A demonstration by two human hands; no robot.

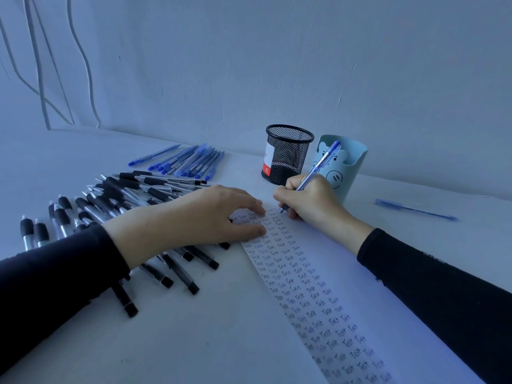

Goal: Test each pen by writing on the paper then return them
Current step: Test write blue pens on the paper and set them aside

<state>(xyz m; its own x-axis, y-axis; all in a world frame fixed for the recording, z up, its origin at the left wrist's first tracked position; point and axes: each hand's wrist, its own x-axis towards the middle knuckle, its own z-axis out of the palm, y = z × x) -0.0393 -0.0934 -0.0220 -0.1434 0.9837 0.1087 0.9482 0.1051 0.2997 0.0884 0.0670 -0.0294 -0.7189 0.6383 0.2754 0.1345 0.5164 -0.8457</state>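
My right hand [310,199] grips a blue pen [322,162], its tip down on the top of the white paper [368,286]. Rows of the handwritten word "Test" run down the left part of the sheet. My left hand [210,214] lies flat, fingertips pressing on the paper's top left corner. Under and beside my left forearm lies a spread of several black-grip pens [116,200]. Farther back sits a group of several blue pens [191,160].
A black mesh pen cup [286,153] and a light blue cup with a smiling face [352,173] stand behind my right hand. One blue pen [415,209] lies alone on the table at the right. A pale wall rises close behind.
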